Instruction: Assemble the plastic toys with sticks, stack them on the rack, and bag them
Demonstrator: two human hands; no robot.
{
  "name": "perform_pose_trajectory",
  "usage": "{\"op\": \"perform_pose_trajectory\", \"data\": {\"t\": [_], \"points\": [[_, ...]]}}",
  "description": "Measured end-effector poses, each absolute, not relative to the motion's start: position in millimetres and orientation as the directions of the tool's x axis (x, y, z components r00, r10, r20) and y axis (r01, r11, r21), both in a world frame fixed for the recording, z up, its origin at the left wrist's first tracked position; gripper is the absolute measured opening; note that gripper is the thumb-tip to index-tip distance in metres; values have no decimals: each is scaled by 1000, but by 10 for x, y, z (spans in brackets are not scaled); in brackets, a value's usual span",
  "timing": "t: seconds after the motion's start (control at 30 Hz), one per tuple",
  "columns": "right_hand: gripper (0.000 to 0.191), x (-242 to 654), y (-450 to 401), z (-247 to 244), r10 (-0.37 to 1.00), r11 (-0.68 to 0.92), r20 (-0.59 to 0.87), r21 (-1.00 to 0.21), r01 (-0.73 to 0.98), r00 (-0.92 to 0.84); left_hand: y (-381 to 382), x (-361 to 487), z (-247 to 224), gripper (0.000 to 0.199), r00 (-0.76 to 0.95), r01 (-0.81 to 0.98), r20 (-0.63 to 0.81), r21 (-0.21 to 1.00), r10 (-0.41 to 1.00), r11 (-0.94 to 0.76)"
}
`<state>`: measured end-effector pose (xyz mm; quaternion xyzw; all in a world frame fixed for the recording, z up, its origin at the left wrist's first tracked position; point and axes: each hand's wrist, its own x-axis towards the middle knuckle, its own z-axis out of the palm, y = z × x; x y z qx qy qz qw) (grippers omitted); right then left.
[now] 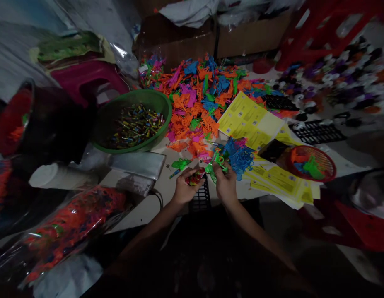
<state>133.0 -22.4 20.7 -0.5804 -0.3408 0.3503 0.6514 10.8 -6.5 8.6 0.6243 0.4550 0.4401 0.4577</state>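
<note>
My left hand (184,188) is closed on a small red and yellow shiny-wrapped item (196,177), whose exact kind I cannot make out. Just to the right, my right hand (226,185) pinches bright green plastic pieces (217,159). Beneath and between the hands lies a black slotted tray (200,199), partly hidden. Blue plastic pieces (240,156) are heaped beside my right fingers. Close to my left hand lie a few green pieces (181,163) and a thin, colourful wrapped stick (175,174).
A green basin (163,99) holds many small wrapped sticks. Behind it spreads a pile of orange, blue and pink plastic pieces (192,99). Yellow printed sheets (246,118) and a red basket (330,161) are at right. A filled clear bag (76,223) lies at left.
</note>
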Motion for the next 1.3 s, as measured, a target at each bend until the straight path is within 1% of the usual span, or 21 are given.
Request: {"op": "perform_pose_trajectory", "data": {"t": [0.17, 0.23, 0.33, 0.43, 0.5, 0.57, 0.63, 0.67, 0.7, 0.73, 0.77, 0.83, 0.87, 0.9, 0.93, 1.0, 1.03, 1.1, 1.17, 1.23, 1.3], "points": [[20, 1319, -178, 104, 881, 16, -95, -973, -229, 464, -121, 74, 91, 29, 233, 26, -46, 999, 971, 41], [22, 1346, -172, 134, 896, -8, -100, -978, -210, 433, -132, 61, 92, 30, 243, 7, -74, 997, 967, 74], [23, 1367, -200, 258, 907, -20, -24, -1000, -14, 420, -143, 55, 105, 27, 229, 43, -16, 999, 973, 6], [22, 1302, -242, 333, 878, -44, 79, -969, 243, 473, -174, 87, 126, 25, 179, 93, 100, 989, 979, -119], [21, 1248, -246, 309, 851, -57, 122, -945, 321, 511, -206, 133, 136, 28, 163, 111, 130, 983, 978, -149], [23, 1266, -216, 254, 849, -63, 99, -957, 285, 519, -224, 179, 133, 30, 172, 101, 58, 992, 983, -77], [25, 1415, -149, 219, 885, -63, 51, -972, 227, 462, -194, 194, 102, 32, 197, 66, -107, 993, 975, 96], [26, 1538, -104, 221, 903, -65, 45, -969, 240, 427, -155, 180, 69, 34, 198, 43, -186, 983, 962, 181], [27, 1683, -52, 234, 909, -75, 56, -952, 296, 412, -102, 149, 23, 35, 174, 28, -232, 973, 957, 231], [28, 1834, 6, 256, 896, -98, 91, -914, 394, 435, -37, 103, -36, 34, 121, 34, -238, 971, 964, 235], [29, 1973, 65, 282, 854, -149, 155, -841, 520, 496, 33, 47, -107, 33, 49, 70, -203, 977, 978, 199], [35, 2151, 187, 314, 755, -293, 311, -628, 721, 577, 159, -70, -269, 26, -71, 241, -61, 968, 996, 76], [38, 2169, 247, 308, 749, -334, 364, -515, 789, 554, 204, -115, -349, 23, -69, 340, 0, 940, 998, 23], [38, 2138, 308, 282, 787, -328, 379, -412, 850, 487, 231, -146, -422, 19, -27, 433, 56, 901, 998, -39], [36, 2065, 371, 235, 851, -281, 352, -323, 904, 390, 241, -162, -481, 18, 41, 510, 100, 853, 994, -107], [33, 1853, 506, 98, 958, -153, 211, -195, 969, 193, 218, -165, -553, 19, 185, 618, 162, 748, 969, -243], [32, 1746, 575, 20, 982, -124, 121, -153, 980, 143, 194, -163, -565, 20, 243, 654, 172, 698, 955, -292], [33, 1595, 704, -117, 992, -128, -34, -107, 986, 126, 143, -179, -557, 22, 314, 701, 147, 631, 938, -333], [38, 1560, 796, -201, 982, -160, -121, -102, 982, 148, 108, -229, -535, 25, 322, 711, 120, 624, 939, -324], [41, 1614, 835, -229, 981, -160, -132, -131, 978, 143, 93, -285, -522, 24, 254, 675, 136, 684, 958, -276], [37, 1687, 817, -224, 989, -126, -104, -191, 973, 108, 93, -301, -520, 21, 122, 577, 151, 793, 981, -194]]}}
